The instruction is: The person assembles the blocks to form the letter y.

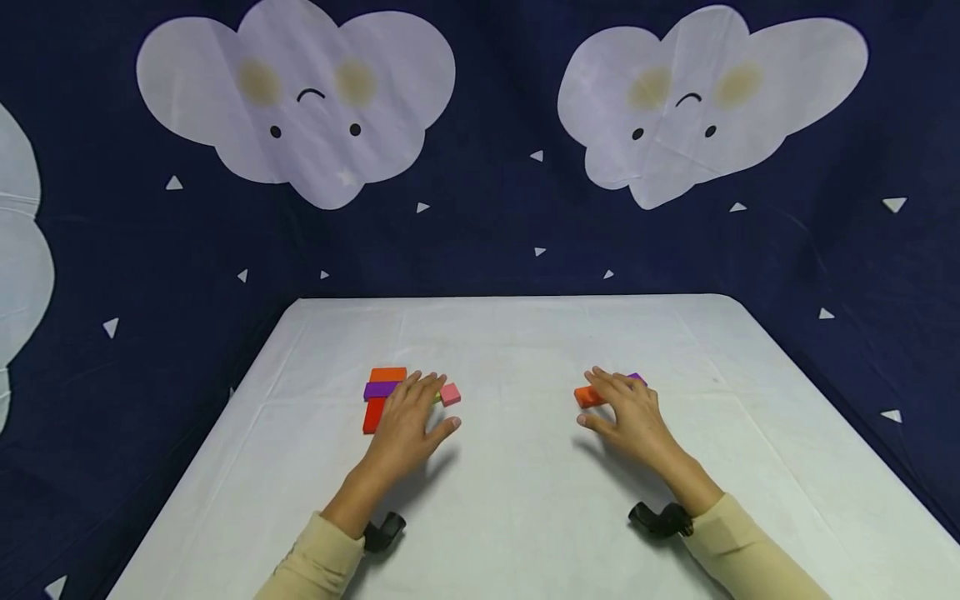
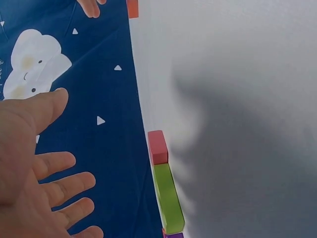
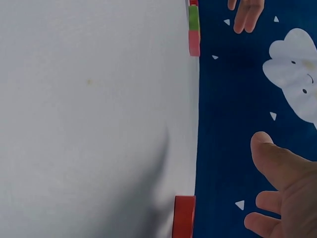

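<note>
My left hand [image 1: 405, 425] is held over a cluster of coloured blocks on the left, fingers extended and thumb apart. Around it show an orange block [image 1: 388, 374], a purple block [image 1: 381, 390], a red block [image 1: 372, 415] and a pink block [image 1: 450, 394]. In the left wrist view a green block [image 2: 169, 198] lies end to end with the pink one, below that hand's fingers. My right hand [image 1: 633, 421], fingers spread and slightly bent, hovers over an orange-red block [image 1: 587, 397] and a purple block [image 1: 637, 378], partly hiding them. Both palms hold nothing.
The blocks lie on a table with a white cloth [image 1: 517, 483]. A dark blue curtain [image 1: 495, 225] with white clouds and small triangles hangs behind it. Black wrist mounts [image 1: 660, 521] sit at both sleeve cuffs.
</note>
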Tool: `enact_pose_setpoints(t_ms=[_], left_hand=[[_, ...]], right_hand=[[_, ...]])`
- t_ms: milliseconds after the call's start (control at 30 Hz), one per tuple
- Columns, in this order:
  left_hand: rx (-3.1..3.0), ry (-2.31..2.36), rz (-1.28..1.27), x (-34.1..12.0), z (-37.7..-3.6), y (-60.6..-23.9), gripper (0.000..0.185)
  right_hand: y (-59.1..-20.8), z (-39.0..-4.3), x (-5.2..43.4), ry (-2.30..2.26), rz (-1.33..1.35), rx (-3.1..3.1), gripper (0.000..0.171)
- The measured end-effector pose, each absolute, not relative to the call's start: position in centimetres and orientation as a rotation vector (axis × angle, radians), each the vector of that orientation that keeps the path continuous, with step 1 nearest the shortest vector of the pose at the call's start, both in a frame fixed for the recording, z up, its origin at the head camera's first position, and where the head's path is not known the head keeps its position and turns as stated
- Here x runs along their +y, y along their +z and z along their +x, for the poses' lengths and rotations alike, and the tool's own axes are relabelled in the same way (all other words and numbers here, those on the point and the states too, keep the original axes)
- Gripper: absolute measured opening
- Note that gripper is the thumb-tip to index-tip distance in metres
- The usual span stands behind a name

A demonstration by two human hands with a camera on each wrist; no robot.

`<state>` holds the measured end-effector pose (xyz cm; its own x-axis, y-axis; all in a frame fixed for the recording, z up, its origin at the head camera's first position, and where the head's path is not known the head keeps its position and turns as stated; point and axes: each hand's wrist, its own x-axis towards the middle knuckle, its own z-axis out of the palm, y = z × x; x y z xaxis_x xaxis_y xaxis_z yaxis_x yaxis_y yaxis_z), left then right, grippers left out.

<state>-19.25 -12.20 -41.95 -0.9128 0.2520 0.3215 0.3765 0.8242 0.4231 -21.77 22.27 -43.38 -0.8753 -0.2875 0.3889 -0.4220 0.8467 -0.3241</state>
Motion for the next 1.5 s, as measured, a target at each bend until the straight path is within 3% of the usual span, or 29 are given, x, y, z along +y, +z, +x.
enact_pose_setpoints(t_ms=[1500], left_hand=[[-2.847,-0.85,-0.422,-13.3,-23.5,-42.6,0.047]], right_hand=[[-44.2,-25.0,25.1,0.727,0.488,-2.771,0.048]])
